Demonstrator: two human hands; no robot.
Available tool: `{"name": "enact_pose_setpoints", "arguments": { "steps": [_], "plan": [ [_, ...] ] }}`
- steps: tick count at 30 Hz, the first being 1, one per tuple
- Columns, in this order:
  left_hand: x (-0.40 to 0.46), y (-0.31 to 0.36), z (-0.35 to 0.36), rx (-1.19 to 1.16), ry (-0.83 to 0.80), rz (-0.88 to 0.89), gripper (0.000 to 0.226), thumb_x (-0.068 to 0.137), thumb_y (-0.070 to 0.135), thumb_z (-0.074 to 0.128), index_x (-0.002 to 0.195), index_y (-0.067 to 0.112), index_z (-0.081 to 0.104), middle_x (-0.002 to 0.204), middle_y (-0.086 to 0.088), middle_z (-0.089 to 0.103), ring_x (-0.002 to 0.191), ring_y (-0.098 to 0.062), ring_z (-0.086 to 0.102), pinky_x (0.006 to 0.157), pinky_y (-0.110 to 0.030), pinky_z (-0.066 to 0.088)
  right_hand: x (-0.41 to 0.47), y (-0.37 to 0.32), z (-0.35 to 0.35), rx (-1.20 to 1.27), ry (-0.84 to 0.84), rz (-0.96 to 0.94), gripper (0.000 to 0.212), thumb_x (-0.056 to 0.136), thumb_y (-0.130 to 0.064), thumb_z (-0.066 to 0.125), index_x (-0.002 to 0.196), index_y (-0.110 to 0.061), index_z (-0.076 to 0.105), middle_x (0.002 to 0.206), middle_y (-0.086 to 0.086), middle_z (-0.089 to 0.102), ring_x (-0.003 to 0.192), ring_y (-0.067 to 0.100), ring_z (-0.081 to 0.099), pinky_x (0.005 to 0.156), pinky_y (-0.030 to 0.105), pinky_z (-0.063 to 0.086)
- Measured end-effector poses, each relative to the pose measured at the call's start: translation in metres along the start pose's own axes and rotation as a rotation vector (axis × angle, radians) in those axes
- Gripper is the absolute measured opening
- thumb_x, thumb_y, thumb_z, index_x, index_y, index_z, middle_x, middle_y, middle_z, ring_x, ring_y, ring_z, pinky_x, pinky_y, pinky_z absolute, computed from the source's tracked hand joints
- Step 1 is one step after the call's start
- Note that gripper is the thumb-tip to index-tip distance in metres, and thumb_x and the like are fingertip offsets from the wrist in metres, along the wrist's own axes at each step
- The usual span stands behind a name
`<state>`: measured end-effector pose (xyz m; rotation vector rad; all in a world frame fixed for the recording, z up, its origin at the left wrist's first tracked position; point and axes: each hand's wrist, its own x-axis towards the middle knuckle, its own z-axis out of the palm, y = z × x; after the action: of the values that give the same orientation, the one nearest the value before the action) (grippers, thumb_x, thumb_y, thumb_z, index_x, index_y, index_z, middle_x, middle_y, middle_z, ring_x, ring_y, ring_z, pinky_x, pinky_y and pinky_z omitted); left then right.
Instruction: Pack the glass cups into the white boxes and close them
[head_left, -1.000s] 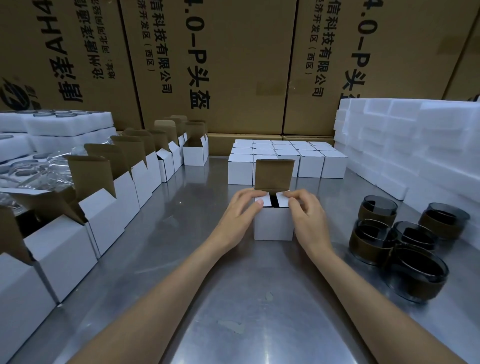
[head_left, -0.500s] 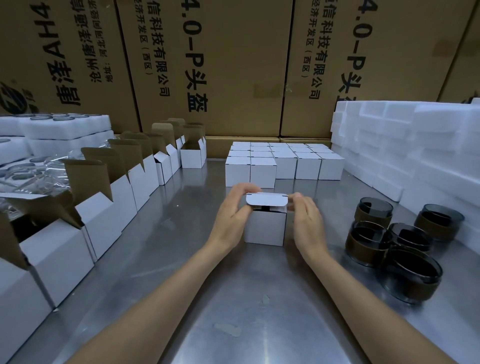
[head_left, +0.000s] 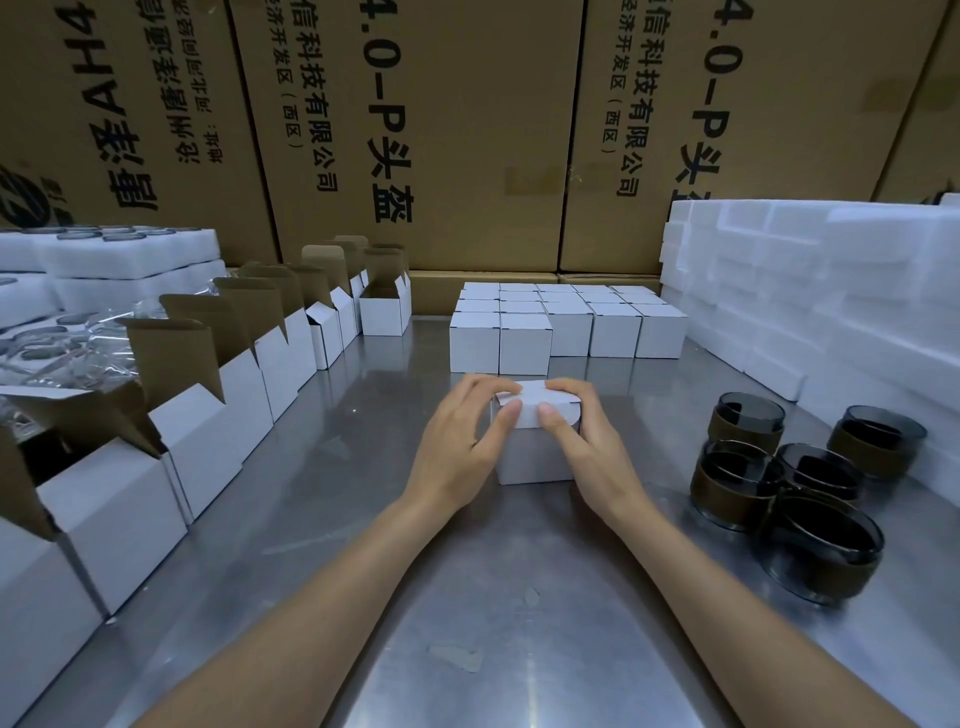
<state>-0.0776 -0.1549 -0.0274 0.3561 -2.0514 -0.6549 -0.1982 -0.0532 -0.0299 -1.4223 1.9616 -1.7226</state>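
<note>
A small white box (head_left: 535, 457) stands on the metal table (head_left: 509, 623) in the middle. Its lid is folded down flat on top. My left hand (head_left: 462, 441) grips the box's left side, thumb on the front edge of the lid and fingers curled over the top. My right hand (head_left: 587, 441) grips the right side the same way. What is inside the box is hidden. Several dark glass cups (head_left: 748, 421) with brown bands stand on the table at the right.
A row of open white boxes (head_left: 234, 395) with raised brown flaps runs along the left. Closed white boxes (head_left: 566, 322) stand in a block at the back. White foam stacks (head_left: 831, 291) fill the right; foam trays (head_left: 130, 254) sit back left. Big cartons (head_left: 467, 130) form the back wall.
The box's brown lid stood upright a second ago; it has been folded down over the top. Both hands moved from the side flaps to the lid and box sides.
</note>
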Motion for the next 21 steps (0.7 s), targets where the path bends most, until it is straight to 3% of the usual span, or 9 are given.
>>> {"name": "enact_pose_setpoints", "arguments": {
  "steps": [10,15,21],
  "plan": [
    [0.0027,0.0036,-0.0003,0.041,0.091,0.023,0.026,0.094,0.038,0.05,0.099,0.02,0.068,0.096,0.017,0.057,0.091,-0.005,0.057,0.075,-0.021,0.045,0.002,0.0017,0.0003,-0.024,0.05,-0.007,0.006,0.094,-0.051,0.048,0.1,-0.053,0.049,0.11,-0.016,0.06,0.096,-0.003,0.053,0.08,0.025,0.042],
    [0.0015,0.0023,-0.0001,0.027,0.085,0.017,0.023,0.092,0.035,0.052,0.099,0.021,0.067,0.098,0.012,0.057,0.093,-0.008,0.057,0.077,-0.023,0.045,0.0016,-0.0008,-0.0001,0.028,0.067,0.016,0.018,0.086,-0.057,0.04,0.096,-0.049,0.053,0.103,-0.023,0.06,0.096,-0.006,0.052,0.079,0.02,0.04],
    [0.0012,0.0025,0.0007,0.042,0.081,0.012,0.025,0.093,0.036,0.049,0.099,0.02,0.067,0.094,0.013,0.055,0.093,-0.008,0.055,0.077,-0.021,0.043,0.0047,0.002,0.0006,0.026,0.099,0.011,0.021,0.101,-0.043,0.035,0.098,-0.041,0.056,0.103,-0.028,0.06,0.1,-0.008,0.052,0.084,0.02,0.038]
  ]
}}
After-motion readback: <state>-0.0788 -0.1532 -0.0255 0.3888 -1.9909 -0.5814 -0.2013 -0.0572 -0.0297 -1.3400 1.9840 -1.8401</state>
